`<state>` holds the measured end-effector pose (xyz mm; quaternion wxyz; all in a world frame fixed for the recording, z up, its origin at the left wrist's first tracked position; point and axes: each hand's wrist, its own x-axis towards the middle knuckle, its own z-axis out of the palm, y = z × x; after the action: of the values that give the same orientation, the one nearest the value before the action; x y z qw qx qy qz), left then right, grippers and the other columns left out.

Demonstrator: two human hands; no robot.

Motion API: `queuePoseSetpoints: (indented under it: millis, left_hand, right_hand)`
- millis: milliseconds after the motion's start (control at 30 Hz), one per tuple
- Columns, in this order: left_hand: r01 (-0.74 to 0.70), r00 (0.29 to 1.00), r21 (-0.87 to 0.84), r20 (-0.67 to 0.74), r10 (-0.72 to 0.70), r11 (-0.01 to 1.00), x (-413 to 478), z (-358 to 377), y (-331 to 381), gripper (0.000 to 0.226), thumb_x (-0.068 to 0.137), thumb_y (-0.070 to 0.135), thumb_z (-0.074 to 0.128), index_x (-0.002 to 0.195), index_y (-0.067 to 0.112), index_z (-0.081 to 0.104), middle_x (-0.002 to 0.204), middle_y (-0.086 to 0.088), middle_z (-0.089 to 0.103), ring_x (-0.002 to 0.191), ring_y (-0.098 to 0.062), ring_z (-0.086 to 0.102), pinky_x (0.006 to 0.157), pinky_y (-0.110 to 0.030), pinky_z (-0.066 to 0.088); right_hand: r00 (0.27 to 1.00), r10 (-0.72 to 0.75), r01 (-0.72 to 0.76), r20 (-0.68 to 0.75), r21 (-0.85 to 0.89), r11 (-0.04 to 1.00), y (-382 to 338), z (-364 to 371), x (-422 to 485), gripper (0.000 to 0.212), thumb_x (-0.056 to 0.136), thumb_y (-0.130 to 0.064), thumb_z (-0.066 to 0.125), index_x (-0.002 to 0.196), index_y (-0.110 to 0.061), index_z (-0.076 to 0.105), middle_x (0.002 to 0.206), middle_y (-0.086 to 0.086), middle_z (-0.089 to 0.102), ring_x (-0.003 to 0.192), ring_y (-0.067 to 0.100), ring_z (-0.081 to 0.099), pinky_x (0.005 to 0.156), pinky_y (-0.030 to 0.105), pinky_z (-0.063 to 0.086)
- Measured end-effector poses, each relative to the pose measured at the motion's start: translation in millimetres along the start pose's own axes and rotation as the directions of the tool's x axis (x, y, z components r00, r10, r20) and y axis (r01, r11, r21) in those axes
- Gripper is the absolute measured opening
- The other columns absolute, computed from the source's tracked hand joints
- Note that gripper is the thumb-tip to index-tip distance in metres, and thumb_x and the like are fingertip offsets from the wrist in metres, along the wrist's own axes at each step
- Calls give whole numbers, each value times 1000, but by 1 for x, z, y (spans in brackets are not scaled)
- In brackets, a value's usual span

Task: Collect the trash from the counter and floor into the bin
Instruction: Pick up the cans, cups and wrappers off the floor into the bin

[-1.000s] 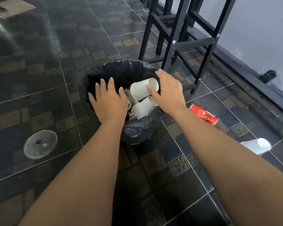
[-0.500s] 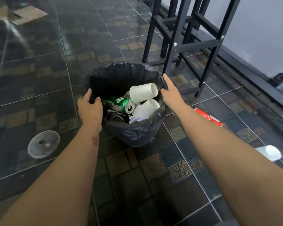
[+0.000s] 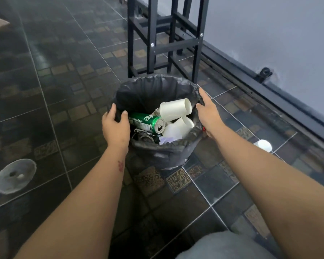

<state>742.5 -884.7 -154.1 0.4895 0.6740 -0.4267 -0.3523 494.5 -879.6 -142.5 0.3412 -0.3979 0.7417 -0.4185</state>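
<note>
Our left hand (image 3: 116,126) grips the bin (image 3: 157,90) rim, a can (image 3: 148,122) just beside its thumb. Our right hand (image 3: 207,113) touches the rim, forefinger straight; whether it grips, we cannot tell.

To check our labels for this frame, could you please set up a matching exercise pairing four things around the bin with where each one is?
Things:
1 green can
2 left hand
3 white cup nearest the wall
4 round drain cover

Places:
A on the floor tiles, right of the bin
B lying inside the bin
C gripping the bin's left rim
D set in the floor, left of the bin

Pairs: 1-B, 2-C, 3-A, 4-D
</note>
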Motion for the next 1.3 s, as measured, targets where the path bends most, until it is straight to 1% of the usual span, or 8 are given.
queuePoseSetpoints:
  millis: [67,200,333,500,700,933,1167,1300]
  left_hand:
    - [-29,999,46,22,28,999,-8,11,4,51,96,30,59,145,20,48,154,-3,36,140,-16,35,109,-21,23]
    - [-104,994,274,48,94,956,-11,13,11,54,99,34,51,151,21,38,157,-5,28,140,-21,35,111,-32,29]
    - [-267,960,652,114,256,709,-15,17,17,56,100,40,43,152,19,33,162,-9,18,150,-26,13,120,-49,12]
    - [-462,879,725,301,369,511,-39,41,28,62,102,46,33,155,15,25,163,-7,19,150,-22,13,121,-46,5]
    - [-728,685,550,577,445,408,-99,107,42,61,103,44,29,154,11,26,161,-13,24,148,-27,20,119,-45,15]
    - [-946,310,313,807,503,81,-159,200,38,60,103,37,35,155,9,21,161,-11,22,150,-25,16,122,-43,10]
    - [-885,464,464,874,146,34,-156,272,-17,75,102,27,45,157,13,-4,165,-9,-3,151,-25,-5,122,-43,5]
    - [-830,557,558,828,60,7,-135,299,-37,83,96,14,53,157,17,-4,165,-9,-4,151,-27,-5,121,-47,6]
  right_hand:
    - [1000,15,-14,5,-46,999,10,-13,1,57,102,-18,36,150,-46,24,149,0,44,110,23,60,83,24,43]
    - [997,18,-1,79,-212,977,16,-20,4,55,102,-37,35,151,-48,12,155,0,35,119,28,53,98,38,37]
    - [989,-32,69,144,-262,963,17,-23,5,59,99,-48,33,152,-46,6,162,-9,17,143,24,32,113,43,27]
    - [989,-83,113,123,-261,959,29,-43,-1,60,99,-56,28,153,-42,6,163,-11,12,146,22,26,116,48,23]
    - [992,-125,103,-22,-432,896,81,-115,-10,62,101,-49,32,155,-29,11,162,-2,19,146,25,25,117,45,23]
    - [984,-147,33,-103,-701,713,148,-180,-6,63,100,-38,43,154,-16,20,161,8,21,147,27,24,119,44,21]
    - [1000,-17,-8,-22,-805,593,193,-201,11,77,93,-48,52,155,-26,12,164,5,6,149,26,14,119,47,16]
    - [998,47,-67,-48,-780,622,211,-199,24,67,93,-39,52,151,-27,21,161,6,16,139,34,33,110,47,34]
